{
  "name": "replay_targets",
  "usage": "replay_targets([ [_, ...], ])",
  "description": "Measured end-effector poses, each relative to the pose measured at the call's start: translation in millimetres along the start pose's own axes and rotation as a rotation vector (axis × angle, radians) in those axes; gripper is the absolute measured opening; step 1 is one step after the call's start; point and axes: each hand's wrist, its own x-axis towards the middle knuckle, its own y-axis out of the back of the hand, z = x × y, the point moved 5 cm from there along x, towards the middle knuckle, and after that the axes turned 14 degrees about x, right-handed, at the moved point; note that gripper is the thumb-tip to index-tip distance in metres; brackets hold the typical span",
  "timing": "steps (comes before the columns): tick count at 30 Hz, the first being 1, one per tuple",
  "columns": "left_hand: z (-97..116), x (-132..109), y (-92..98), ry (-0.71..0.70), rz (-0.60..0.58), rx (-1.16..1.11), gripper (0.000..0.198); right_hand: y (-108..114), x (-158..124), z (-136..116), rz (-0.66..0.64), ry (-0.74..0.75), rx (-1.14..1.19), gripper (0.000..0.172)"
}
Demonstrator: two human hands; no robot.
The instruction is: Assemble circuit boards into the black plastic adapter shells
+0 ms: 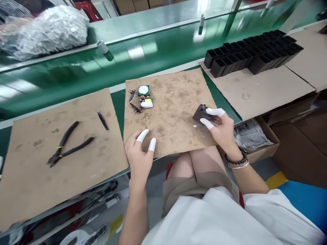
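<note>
Right grip (pixel 222 128): pinched on a black case (pixel 200 114), thumb and fingertip in white covers (pixel 216 111).
Black case: at those fingertips, over the right part of the middle cardboard sheet (pixel 173 119); whether it touches the sheet, I cannot tell.
Slip risk: the hold looks confined to the case's near end, so a loosened pinch on smooth covers could let it tilt or drop.
White fleck (pixel 195 126): on the sheet, just left of the right grip; it could stick to a cover or the case if brushed.
Left grip (pixel 140 151): empty, thumb and finger spread, over the same sheet's near left corner.
Circuit boards (pixel 143 90): beyond the left grip, black leads (pixel 135 108) pointing left; a careless sweep could snag a lead and drag a board.
Pliers (pixel 60 151): left of the left grip, handles splayed; a wide leftward swing of the arm could knock them.
Slim tool (pixel 103 121): between pliers and left grip, slightly farther out.
More cases (pixel 259 64): beyond and right of the right grip, standing in rows; an outstretched arm could topple some.
</note>
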Motion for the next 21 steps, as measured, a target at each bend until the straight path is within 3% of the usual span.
replay_targets([
  [4,46,-5,-4.8,-0.147,-0.010,-0.320,0.056,-14,-22,-7,0.143,-0.418,0.669,0.030],
  [7,85,-6,-9.4,-0.261,-0.077,-0.524,0.085,-37,-46,-18,0.061,-0.770,0.975,0.019],
  [10,110,-4,-13.5,-0.255,-0.171,-0.677,0.085,-51,-63,-32,-0.068,-0.955,1.135,0.020],
  [15,120,-5,-11.8,-0.151,-0.228,-0.790,0.075,-51,-72,-37,-0.069,-0.943,1.127,0.023],
  [19,123,-10,-1.5,-0.176,-0.192,-0.776,0.074,-46,-72,-25,0.002,-0.823,1.003,0.032],
  [21,126,-11,5.6,-0.203,-0.155,-0.726,0.070,-48,-74,-19,-0.010,-0.852,0.992,0.034],
])
